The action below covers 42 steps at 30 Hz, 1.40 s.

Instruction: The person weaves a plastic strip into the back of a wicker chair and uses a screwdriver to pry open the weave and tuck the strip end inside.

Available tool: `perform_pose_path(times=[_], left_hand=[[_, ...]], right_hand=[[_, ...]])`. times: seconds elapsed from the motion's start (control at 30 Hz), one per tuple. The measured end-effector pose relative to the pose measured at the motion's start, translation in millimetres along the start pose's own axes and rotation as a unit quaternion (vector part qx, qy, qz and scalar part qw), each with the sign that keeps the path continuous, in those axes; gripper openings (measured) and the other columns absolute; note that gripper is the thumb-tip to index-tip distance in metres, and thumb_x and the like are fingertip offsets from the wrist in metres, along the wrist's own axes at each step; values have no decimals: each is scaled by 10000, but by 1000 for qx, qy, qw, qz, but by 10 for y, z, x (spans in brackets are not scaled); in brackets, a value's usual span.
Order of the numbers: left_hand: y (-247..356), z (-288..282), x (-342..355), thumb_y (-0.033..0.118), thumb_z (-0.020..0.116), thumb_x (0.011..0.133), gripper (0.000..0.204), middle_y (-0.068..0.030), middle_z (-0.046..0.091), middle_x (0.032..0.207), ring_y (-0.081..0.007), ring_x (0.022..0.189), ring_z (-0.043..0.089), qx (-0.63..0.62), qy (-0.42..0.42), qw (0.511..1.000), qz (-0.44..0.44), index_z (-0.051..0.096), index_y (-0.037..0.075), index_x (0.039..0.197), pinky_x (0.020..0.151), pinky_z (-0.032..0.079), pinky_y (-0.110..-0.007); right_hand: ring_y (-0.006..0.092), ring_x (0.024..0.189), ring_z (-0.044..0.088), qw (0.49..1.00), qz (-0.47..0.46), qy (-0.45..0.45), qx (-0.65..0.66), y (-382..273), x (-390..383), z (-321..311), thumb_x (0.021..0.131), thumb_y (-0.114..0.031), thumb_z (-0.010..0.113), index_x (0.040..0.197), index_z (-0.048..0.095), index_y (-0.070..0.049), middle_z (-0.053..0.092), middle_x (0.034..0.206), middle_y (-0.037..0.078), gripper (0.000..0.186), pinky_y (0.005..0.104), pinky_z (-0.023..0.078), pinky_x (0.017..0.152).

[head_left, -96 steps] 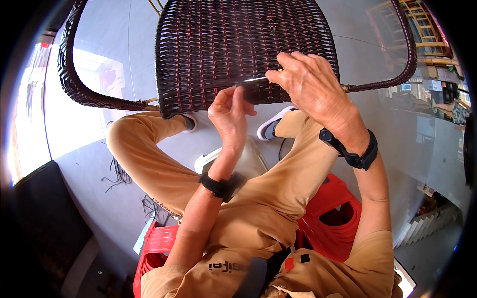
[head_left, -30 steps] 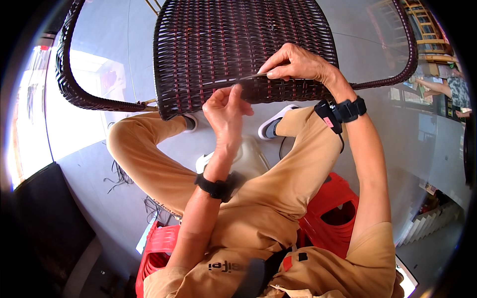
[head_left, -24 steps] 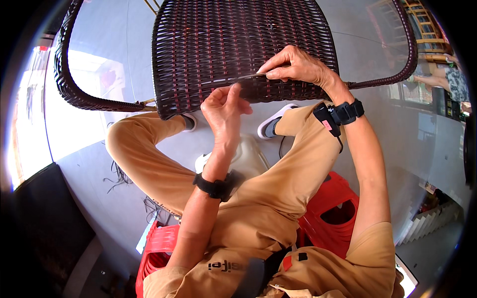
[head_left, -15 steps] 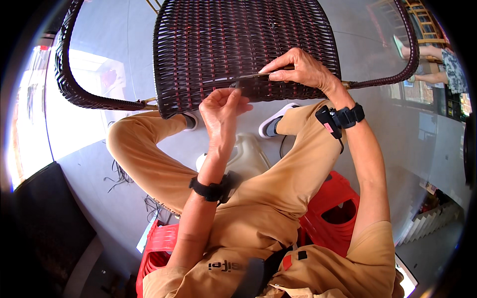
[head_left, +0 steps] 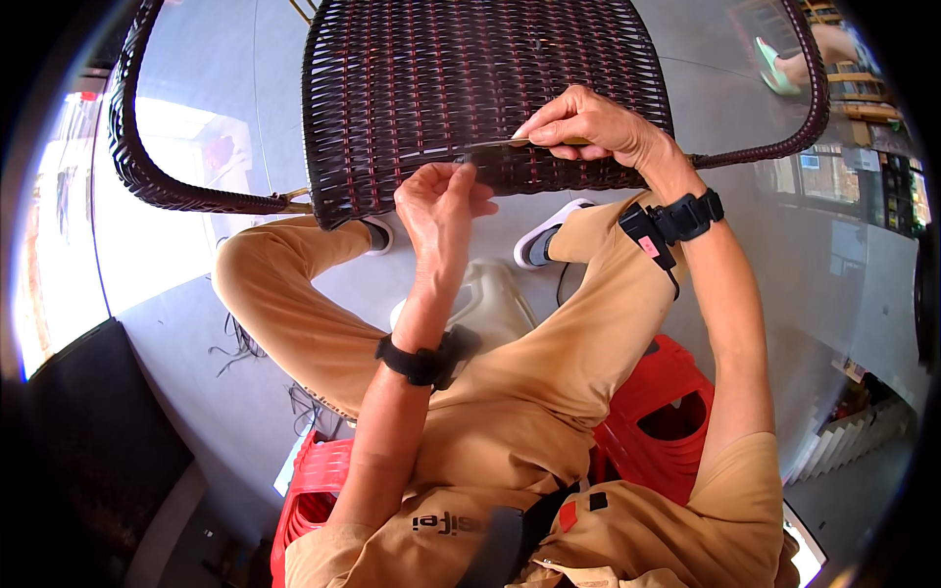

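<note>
A dark brown woven rattan chair stands before me, its flat woven panel toward me and a curved arm at either side. My right hand is closed around a thin tool with a narrow metal blade; its tip lies across the weave close to the panel's near edge. The handle is mostly covered by my fingers. My left hand is just below that edge, thumb and forefinger pinched together beside the blade. Whatever those fingertips hold is too small and dark to make out.
I sit with a red plastic stool beneath me. A whitish plastic jug stands on the floor between my legs. Thin dark strands lie at the left. Another person's foot in a light green shoe shows at the far right.
My right hand has shifted slightly right with the tool, its fingers curled further round the handle. My left hand has barely moved. The other person's legs have moved farther away.
</note>
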State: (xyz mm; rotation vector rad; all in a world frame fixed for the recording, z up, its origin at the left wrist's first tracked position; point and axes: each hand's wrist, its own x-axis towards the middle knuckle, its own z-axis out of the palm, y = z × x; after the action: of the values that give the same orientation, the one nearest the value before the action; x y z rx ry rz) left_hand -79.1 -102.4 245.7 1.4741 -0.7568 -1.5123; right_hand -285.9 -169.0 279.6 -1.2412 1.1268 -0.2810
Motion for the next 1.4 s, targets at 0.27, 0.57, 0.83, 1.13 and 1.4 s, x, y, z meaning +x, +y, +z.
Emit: perform_pose_path(times=[0.27,0.57,0.83,1.13,1.4], left_hand=[[27,-26,29,110,606,848,150,-110,627,635,-137,458,580,42,-23,999,1,602,-33,804,442,490,-221],[15,-61,30,107,591,859,153,-114,629,641,-136,462,583,60,-24,998,20,593,-42,826,446,496,-223],[41,-25,27,99,587,853,152,-111,626,635,-136,456,577,108,-6,994,28,597,-49,823,430,478,-221],[59,5,7,102,588,853,163,-99,621,625,-128,455,574,113,2,993,31,605,-54,811,418,454,-212],[35,-24,33,114,583,831,201,-119,630,584,-142,442,589,83,-3,996,32,594,-78,770,423,452,-232]], right_hand=[[23,462,417,996,-76,-6,-34,59,-44,14,838,-146,602,1036,669,-15,520,557,-4,247,175,308,386],[109,609,612,965,-184,126,-141,168,-123,236,771,-155,651,940,709,-55,688,759,88,205,236,481,577],[220,647,653,888,-285,231,-276,254,-213,430,770,-136,661,925,709,-95,678,776,111,167,297,523,613],[132,520,587,718,-359,313,-508,281,-263,560,767,-144,659,1006,668,-125,532,633,2,240,252,466,426],[229,627,646,846,-285,390,-225,8,-162,674,759,-288,707,1062,636,-79,667,784,116,374,304,501,541]])
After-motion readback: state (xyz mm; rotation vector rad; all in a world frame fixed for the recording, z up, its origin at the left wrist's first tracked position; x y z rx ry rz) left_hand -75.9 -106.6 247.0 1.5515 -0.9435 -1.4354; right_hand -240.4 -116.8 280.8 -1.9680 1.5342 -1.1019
